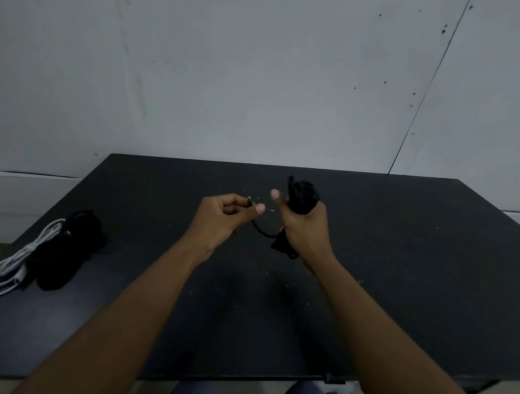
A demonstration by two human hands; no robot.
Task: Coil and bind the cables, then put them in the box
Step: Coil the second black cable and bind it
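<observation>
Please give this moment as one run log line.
right hand: grips coiled black cable | left hand: pinches its loose end | white cable: coiled on table, far left | box: not in view

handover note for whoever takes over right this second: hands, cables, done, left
Right hand grips the coiled black cable above the table.
Left hand pinches its loose end.
White cable lies looped at the table's left edge, beside a dark heap I cannot identify.
Done: black cable mostly coiled.
Left: bind it, check the white one's binding, box everything; no box in view.
</observation>
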